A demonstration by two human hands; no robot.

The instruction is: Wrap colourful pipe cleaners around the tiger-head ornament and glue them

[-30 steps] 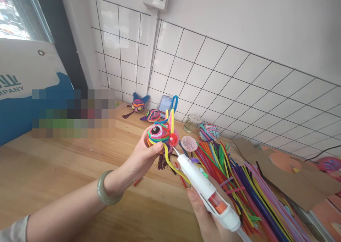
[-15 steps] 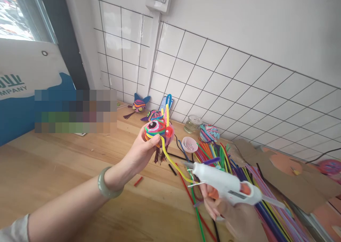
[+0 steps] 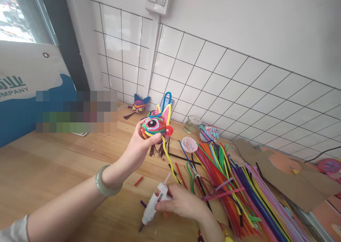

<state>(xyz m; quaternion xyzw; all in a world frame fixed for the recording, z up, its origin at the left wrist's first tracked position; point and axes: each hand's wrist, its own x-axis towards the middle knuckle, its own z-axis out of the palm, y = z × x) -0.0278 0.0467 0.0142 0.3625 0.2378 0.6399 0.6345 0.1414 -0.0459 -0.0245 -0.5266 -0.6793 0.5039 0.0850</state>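
Note:
A multicoloured pipe-cleaner animal head with a black eye, pink and yellow ears, a blue loop and dark tassels is held up by my left hand. Its thumb presses the lower front. From beneath it a yellow pipe cleaner hangs down towards the table. My right hand is closed around a white glue gun low over the table, its dark nozzle pointing down and left. The fingers partly cover the gun's body.
Bundled pipe cleaners spread over the right side, with scissors at their left edge. Behind stand a pink bowl of beads, a glass jar, a striped ball and another animal head. Cardboard lies far right.
My right hand has moved down and left with the glue gun, whose nozzle has swung from pointing left to pointing down. The animal head has turned slightly in my left hand.

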